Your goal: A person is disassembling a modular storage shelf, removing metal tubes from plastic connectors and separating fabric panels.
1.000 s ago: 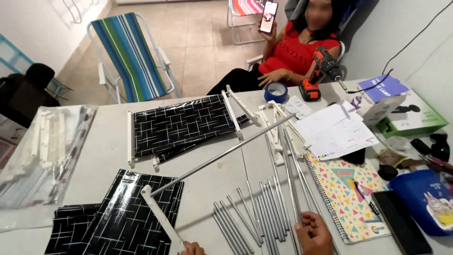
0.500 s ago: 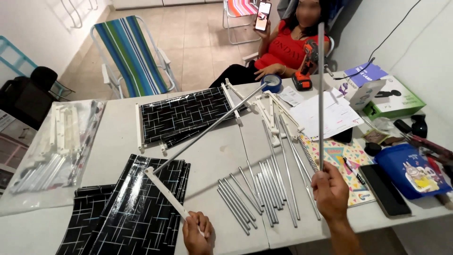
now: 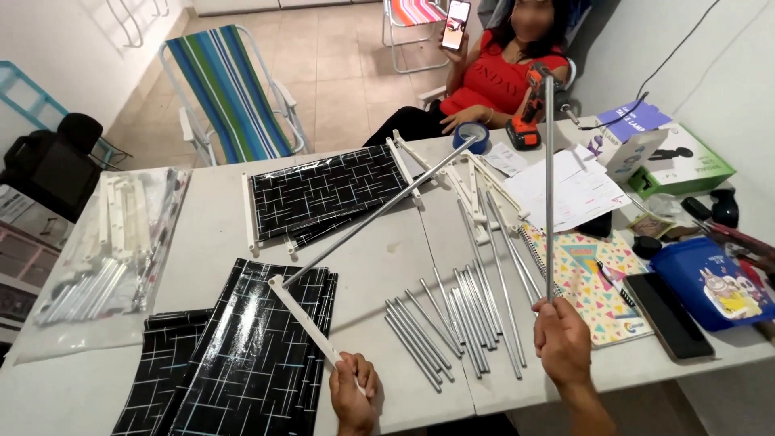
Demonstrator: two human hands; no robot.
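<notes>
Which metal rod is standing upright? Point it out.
The metal rod gripped at its lower end by the right hand. It alone points straight up; the loose rods lie flat on the table, and another slants from the white bar held by the left hand.

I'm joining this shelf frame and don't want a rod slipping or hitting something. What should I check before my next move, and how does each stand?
1. Left hand grips the white plastic bar: ok.
2. Long rod seated in the bar's far end: seems so, cannot tell how firmly.
3. Right hand holds the second rod upright by its lower end: ok.
4. Second rod's top end clear of the seated person: cannot tell.
5. Loose rods on the table within reach: ok.
</notes>
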